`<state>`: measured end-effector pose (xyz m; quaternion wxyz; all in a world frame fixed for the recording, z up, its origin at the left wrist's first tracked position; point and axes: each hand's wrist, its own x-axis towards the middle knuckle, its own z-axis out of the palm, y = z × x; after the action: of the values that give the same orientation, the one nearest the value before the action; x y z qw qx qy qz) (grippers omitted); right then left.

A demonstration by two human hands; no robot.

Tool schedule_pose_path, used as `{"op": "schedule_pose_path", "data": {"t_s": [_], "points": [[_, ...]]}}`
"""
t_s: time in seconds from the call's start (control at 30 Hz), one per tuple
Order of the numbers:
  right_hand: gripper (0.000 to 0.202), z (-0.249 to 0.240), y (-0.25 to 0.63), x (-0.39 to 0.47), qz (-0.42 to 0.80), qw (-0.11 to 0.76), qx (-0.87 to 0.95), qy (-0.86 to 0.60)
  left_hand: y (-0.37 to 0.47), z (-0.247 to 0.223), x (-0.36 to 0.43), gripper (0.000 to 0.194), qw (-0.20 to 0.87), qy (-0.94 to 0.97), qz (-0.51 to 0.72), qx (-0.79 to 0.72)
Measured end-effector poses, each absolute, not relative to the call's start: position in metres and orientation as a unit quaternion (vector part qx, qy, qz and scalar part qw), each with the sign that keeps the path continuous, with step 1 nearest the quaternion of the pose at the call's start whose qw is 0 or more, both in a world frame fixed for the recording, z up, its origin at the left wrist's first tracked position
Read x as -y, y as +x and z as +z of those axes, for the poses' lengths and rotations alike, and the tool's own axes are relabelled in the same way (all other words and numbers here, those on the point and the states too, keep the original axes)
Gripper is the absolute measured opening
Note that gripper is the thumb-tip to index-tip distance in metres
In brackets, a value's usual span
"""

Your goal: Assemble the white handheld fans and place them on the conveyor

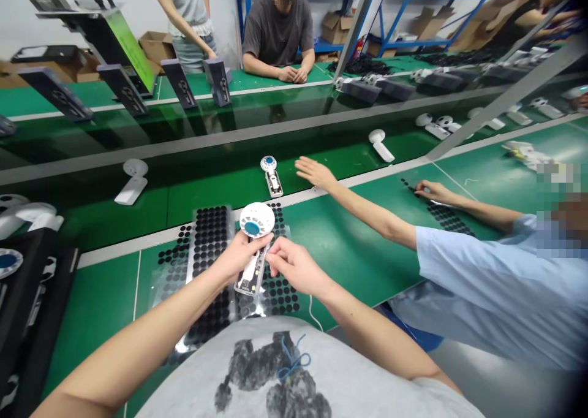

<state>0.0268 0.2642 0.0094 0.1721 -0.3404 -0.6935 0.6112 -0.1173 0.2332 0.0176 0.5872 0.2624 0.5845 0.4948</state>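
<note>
My left hand (235, 257) is closed around the neck of a white handheld device (257, 214) with a round head and blue centre. Its flat handle, facing up, shows a white inner piece and small yellowish spots. Close against the handle's right side is my right hand (294, 263), thumb and forefinger pinched together; what they hold, if anything, is hidden. Beneath the device lie sheets of round black stickers (209, 240), several of them spread over the green worktop (172, 307). A similar device (271, 176) lies face up just beyond my hands.
A co-worker's hand (316, 174) reaches over the green conveyor (206, 185) from the right; their other hand (432, 192) is at more black stickers. White devices (381, 145) lie along the belt. A black tray (37, 320) stands at left. Dark boxes (179, 84) stand beyond.
</note>
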Motion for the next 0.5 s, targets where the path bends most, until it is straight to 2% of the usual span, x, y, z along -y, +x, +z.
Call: {"op": "schedule_pose_path", "data": {"t_s": [0.27, 0.5], "points": [[0.01, -0.003, 0.018, -0.265, 0.639, 0.16, 0.664, -0.355, -0.118, 0.005, -0.235, 0.04, 0.626, 0.242, 0.471, -0.572], [0.022, -0.029, 0.03, -0.282, 0.634, 0.182, 0.616, -0.431, -0.177, -0.025, -0.272, 0.04, 0.443, 0.231, 0.572, -0.651]]}}
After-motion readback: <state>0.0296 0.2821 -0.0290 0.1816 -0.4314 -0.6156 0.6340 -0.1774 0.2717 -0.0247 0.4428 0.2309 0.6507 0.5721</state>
